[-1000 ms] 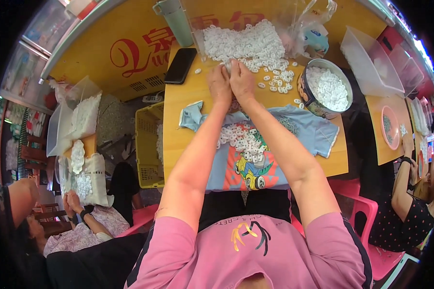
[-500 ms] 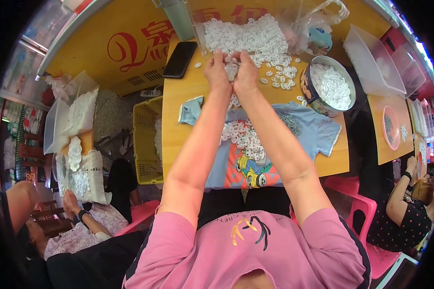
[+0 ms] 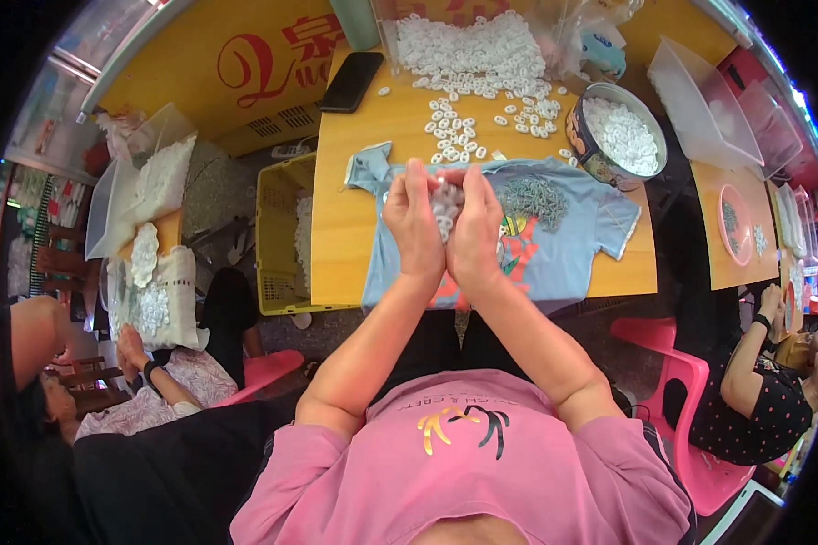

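Note:
My left hand [image 3: 413, 225] and my right hand [image 3: 476, 229] are cupped together, palms facing, around a heap of small white oval plastic pieces [image 3: 444, 207]. They are above a light blue T-shirt [image 3: 568, 259] with a colourful print, spread on the table. Beside my right hand, a tangled pile of small grey-green metal pieces [image 3: 536, 202] lies on the shirt. Just beyond my fingertips are loose white plastic pieces [image 3: 454, 132], each with two holes. My palms hide part of what I hold.
A large heap of white pieces [image 3: 473, 54] fills a clear bin at the far edge. A round tin [image 3: 587, 153] of them stands at right, a black phone [image 3: 352, 82] far left. A yellow crate [image 3: 273, 236] is left of the table [image 3: 336, 263]. People sit on both sides.
Both hands have drawn back toward me from the far heap, carrying white pieces. The white pieces that lay on the shirt's middle no longer show there; loose ones show on the table beyond.

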A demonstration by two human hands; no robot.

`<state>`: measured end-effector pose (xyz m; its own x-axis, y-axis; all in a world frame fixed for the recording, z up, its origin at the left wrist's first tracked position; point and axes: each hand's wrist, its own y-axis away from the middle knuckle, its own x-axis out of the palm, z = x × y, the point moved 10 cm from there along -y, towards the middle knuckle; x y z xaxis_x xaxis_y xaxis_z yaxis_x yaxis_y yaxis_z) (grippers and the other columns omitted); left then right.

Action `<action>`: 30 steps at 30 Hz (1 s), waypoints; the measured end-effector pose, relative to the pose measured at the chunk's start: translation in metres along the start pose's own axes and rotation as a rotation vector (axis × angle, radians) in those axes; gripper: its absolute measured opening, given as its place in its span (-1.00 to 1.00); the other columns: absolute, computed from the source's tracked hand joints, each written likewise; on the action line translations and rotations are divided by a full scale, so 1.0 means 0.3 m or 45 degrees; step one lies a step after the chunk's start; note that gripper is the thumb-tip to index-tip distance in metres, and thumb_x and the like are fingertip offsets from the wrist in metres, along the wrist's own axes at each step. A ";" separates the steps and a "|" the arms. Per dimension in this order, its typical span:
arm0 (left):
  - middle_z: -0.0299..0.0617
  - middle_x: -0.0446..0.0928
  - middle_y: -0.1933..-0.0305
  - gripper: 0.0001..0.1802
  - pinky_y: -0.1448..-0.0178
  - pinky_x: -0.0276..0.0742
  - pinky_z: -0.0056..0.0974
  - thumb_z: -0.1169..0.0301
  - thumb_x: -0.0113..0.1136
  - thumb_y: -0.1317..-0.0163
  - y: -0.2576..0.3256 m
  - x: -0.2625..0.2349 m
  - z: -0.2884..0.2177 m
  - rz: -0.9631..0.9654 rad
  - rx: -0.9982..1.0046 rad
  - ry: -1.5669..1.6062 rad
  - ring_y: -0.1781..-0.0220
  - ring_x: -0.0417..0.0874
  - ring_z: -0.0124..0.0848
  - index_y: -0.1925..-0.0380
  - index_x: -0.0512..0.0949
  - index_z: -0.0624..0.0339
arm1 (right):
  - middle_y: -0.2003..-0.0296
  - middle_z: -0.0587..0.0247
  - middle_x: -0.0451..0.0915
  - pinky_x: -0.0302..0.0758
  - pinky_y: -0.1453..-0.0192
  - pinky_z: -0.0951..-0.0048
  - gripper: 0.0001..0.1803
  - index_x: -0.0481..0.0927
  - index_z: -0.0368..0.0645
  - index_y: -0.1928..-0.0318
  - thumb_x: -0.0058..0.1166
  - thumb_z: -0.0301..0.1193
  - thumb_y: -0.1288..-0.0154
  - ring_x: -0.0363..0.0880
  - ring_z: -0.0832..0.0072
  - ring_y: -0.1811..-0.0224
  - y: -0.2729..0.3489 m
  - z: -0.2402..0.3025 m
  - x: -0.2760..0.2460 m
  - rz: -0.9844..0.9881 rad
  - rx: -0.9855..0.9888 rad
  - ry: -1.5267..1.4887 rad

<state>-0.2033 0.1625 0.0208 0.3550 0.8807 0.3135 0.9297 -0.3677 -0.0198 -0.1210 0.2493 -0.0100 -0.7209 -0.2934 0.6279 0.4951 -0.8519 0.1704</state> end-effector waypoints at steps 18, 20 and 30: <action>-0.12 0.52 0.13 -0.65 -0.12 0.38 -0.28 0.26 -0.25 -0.55 0.052 -0.081 -0.014 0.023 0.472 -0.179 0.06 0.50 -0.37 0.12 0.46 0.30 | 0.17 0.21 0.64 0.44 -0.09 0.44 -0.66 0.57 -0.30 0.10 -0.23 -0.32 -0.57 0.55 0.49 0.09 0.075 0.018 0.005 0.224 -0.448 0.416; -0.08 0.49 0.02 -0.64 -0.23 0.33 -0.27 0.25 -0.24 -0.54 0.060 -0.069 -0.025 0.064 0.468 -0.184 -0.05 0.48 -0.33 -0.01 0.41 0.32 | 0.14 0.19 0.65 0.44 -0.11 0.41 -0.65 0.57 -0.30 0.09 -0.24 -0.31 -0.57 0.56 0.48 0.07 0.080 0.026 0.032 0.303 -0.429 0.444; -0.05 0.49 0.02 -0.63 -0.28 0.30 -0.21 0.22 -0.20 -0.52 0.085 -0.030 -0.093 0.238 0.694 -0.293 -0.09 0.47 -0.25 -0.02 0.40 0.30 | 0.11 0.20 0.65 0.44 -0.10 0.48 -0.64 0.59 -0.29 0.04 -0.23 -0.29 -0.57 0.55 0.55 0.04 0.078 0.046 -0.007 0.326 -0.321 0.663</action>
<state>-0.1854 0.1368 0.0440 0.4719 0.8804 0.0464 0.7448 -0.3700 -0.5553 -0.1011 0.2358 0.0031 -0.7674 -0.6203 0.1624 0.5997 -0.7840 -0.1605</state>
